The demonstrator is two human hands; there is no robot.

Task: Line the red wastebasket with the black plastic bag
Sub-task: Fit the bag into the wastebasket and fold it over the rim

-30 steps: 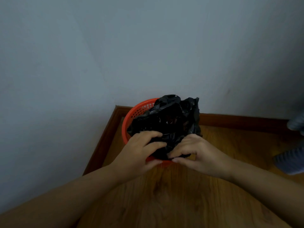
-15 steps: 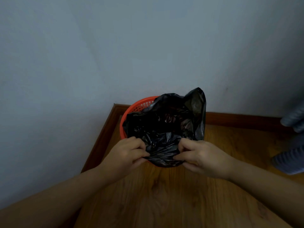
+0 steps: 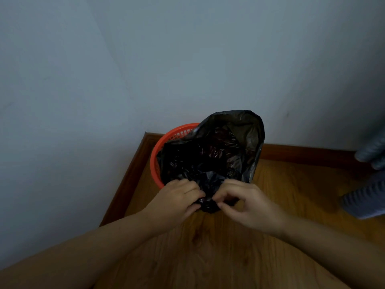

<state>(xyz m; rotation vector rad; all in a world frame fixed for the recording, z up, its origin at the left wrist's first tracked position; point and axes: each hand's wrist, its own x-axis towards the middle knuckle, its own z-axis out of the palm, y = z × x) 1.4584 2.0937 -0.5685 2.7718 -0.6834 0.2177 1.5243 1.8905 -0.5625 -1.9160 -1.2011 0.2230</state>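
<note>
A red mesh wastebasket (image 3: pixel 164 140) stands in the corner of the room on the wooden floor. The black plastic bag (image 3: pixel 216 151) sits in and over it, its mouth spread open and its far edge standing up above the rim. Only the basket's left rim shows; the bag hides the remainder. My left hand (image 3: pixel 179 199) and my right hand (image 3: pixel 245 203) pinch the bag's near edge together at the front of the basket, fingertips almost touching.
Two grey-white walls meet right behind the basket, with a brown skirting board (image 3: pixel 302 152) along the floor. Grey ribbed fabric objects (image 3: pixel 368 195) lie at the right edge. Wooden floor (image 3: pixel 208 247) stretches toward me.
The bag has opened up and its far edge has risen higher. My hands have come closer together on the near edge, bunching the plastic between them.
</note>
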